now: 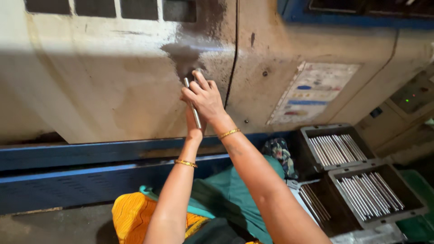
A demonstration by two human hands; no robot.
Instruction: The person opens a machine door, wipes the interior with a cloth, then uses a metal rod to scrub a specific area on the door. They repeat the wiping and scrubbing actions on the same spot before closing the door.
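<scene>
Both my hands reach up to the metal door handle (193, 106) on the dirty cream machine door (113, 90). My right hand (204, 97) wraps over the upper part of the vertical chrome handle. Mostly hidden behind it, my left hand (193, 123) holds the handle lower down. Each wrist wears a gold bangle. The door's seam (231, 68) runs just right of the handle.
A blue rail (68, 156) runs along the machine's base. At the right stand grey trays (361, 190) filled with several metal rods. A label panel (312, 92) is on the right door, and a control panel (413, 95) with green and red lights is at the far right.
</scene>
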